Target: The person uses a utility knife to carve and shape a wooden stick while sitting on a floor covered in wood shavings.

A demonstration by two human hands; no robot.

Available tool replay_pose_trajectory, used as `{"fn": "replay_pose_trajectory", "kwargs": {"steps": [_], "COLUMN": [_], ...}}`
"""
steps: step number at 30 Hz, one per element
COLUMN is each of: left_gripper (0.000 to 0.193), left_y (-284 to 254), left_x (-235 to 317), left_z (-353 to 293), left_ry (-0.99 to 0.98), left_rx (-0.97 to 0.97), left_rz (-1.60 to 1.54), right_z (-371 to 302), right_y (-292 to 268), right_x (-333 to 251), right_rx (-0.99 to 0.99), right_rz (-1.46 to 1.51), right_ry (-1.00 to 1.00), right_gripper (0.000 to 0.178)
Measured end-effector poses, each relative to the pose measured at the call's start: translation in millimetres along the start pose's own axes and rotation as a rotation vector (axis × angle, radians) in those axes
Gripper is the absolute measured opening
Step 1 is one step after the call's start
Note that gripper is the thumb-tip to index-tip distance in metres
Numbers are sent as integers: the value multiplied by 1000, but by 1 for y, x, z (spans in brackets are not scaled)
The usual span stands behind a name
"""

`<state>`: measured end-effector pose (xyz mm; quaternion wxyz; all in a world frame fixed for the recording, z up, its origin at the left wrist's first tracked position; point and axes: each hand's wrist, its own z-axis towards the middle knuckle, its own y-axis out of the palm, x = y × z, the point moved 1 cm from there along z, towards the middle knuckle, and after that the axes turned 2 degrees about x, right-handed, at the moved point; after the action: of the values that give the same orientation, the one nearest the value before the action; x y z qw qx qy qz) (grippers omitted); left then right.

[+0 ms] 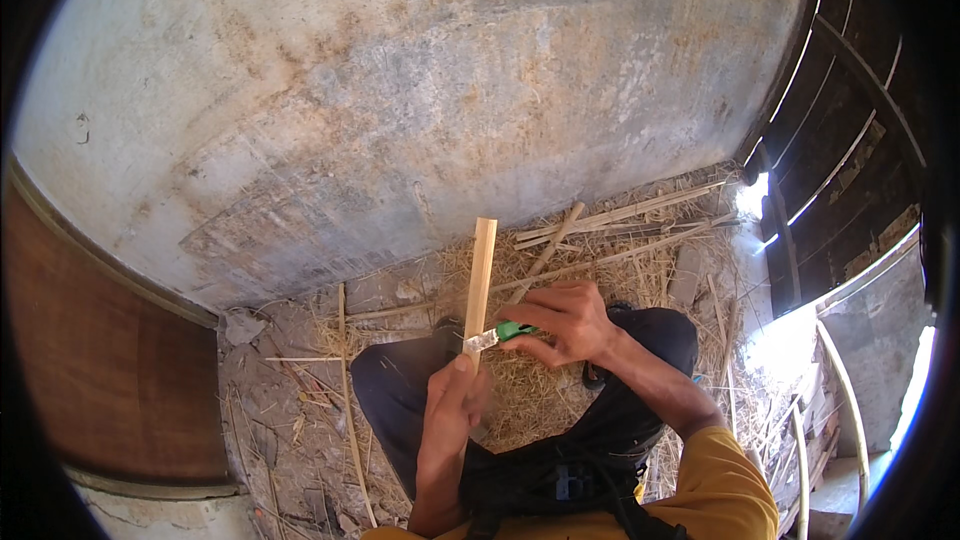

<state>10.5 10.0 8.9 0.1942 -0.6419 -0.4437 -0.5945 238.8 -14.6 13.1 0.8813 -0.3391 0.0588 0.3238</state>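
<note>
My left hand (450, 402) is closed round the lower end of a flat, pale wood strip (481, 275), probably split bamboo. The strip stands nearly upright in view, its far end pointing toward the wall. My right hand (568, 322) grips a green-handled utility knife (512, 330) from the right. Its silvery blade end lies across the strip, just above my left thumb. Whether the edge has bitten into the strip cannot be made out. The left fingers are partly blurred behind the strip. Both hands are above my bent legs, in dark trousers.
Straw-like shavings (530, 395) litter the ground between my legs. Several long strips (640, 208) lie along the foot of a stained wall (450, 110). A brown wooden panel (110, 350) stands at left. Pale poles (848, 390) lean at right, below dark slats (850, 140).
</note>
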Motion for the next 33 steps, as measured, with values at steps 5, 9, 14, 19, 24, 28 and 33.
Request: {"fn": "replay_pose_trajectory", "kwargs": {"steps": [5, 9, 14, 19, 24, 28, 33], "left_gripper": [47, 46, 46, 48, 51, 51, 51], "left_y": [1, -2, -3, 1, 2, -4, -3], "left_x": [1, -2, -3, -4, -19, -22, -16], "left_z": [0, 0, -1, -4, -18, -19, -22], "left_ry": [-5, -4, -31, -54, -120, -95, -78], "left_rx": [2, -15, 11, 0, 63, 57, 39], "left_rz": [3, -12, 2, 29, 25, 24, 50], "right_z": [-1, -1, 0, -14, 1, 0, 0], "right_y": [-1, 3, 3, 2, -17, -14, -15], "right_x": [2, 4, 3, 16, 37, 31, 29], "right_rx": [-21, 31, 30, 30, 135, 167, 131], "right_rz": [-19, -11, -17, 3, -49, -34, -52], "right_ry": [8, -20, -28, 99, 228, 242, 257], "right_gripper": [32, 34, 35, 33, 30, 30, 30]}}
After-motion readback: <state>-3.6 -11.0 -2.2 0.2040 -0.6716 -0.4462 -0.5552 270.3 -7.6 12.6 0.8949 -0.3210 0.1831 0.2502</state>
